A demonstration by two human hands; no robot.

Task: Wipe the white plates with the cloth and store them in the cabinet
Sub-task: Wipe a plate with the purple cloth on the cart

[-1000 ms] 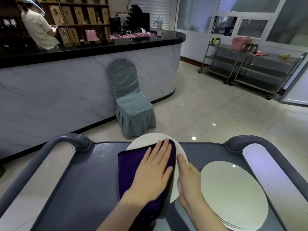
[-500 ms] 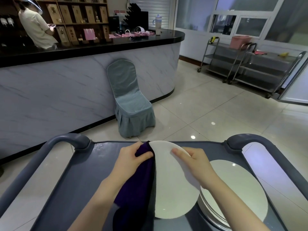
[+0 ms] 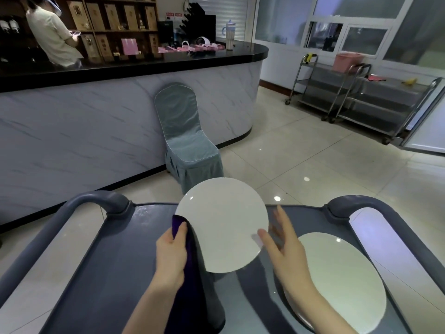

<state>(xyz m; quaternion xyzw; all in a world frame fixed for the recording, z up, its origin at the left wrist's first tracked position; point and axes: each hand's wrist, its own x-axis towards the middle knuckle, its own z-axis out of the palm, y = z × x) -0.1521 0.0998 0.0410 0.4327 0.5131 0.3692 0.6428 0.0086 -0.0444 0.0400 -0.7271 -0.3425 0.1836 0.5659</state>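
Head view: a white plate [image 3: 221, 225] is held up, tilted toward the camera, above the far middle of a grey cart tray [image 3: 108, 261]. Its top edge overlaps the floor beyond the cart.

The left hand [image 3: 172, 256] is at the plate's 8 o'clock edge. Its fingers are curled around a dark purple cloth [image 3: 190, 285], and its thumb pinches the cloth against the rim. The cloth hangs down from that grip to the tray.

The right hand [image 3: 284, 247] is at the plate's 4 o'clock edge with its fingers straight and spread, gripping nothing. Its thumb tip overlaps the rim. The hand is blurred, so I cannot tell whether it touches the plate.

A stack of plates [image 3: 342, 280] lies flat on the tray at 4 o'clock from the held plate, just beside the right forearm.

The cart's rounded handles [image 3: 96, 198] rise at its far corners.

At 12 o'clock from the plate a chair [image 3: 187, 141] in a grey-green cover stands against a curved marble-look counter [image 3: 120, 112] with a black top. At 10 o'clock in the picture a person [image 3: 53, 32] stands behind the counter, in front of shelves. A tumbler [image 3: 230, 34] stands on the counter's end.

At 2 o'clock metal trolleys [image 3: 361, 100] stand by the windows, and one carries a pink basket [image 3: 346, 62].
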